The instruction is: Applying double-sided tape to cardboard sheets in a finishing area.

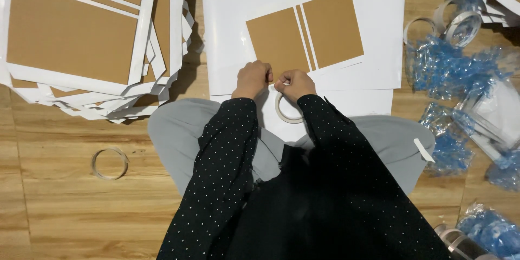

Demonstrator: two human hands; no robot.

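A white tape roll (288, 110) is hanging under the right hand (295, 84), whose fingers are pinching it; the left hand (252, 78) is curling closed just beside. Both are working over a brown-and-white card sheet (304, 35). Blue plastic wrappers (440, 65) are lying right, stacked sheets (81, 38) left, on wooden flooring (65, 206).

Dim warm indoor light; glare on white sheets (227, 32); dark shadow beside left stack (81, 38); edges slightly soft
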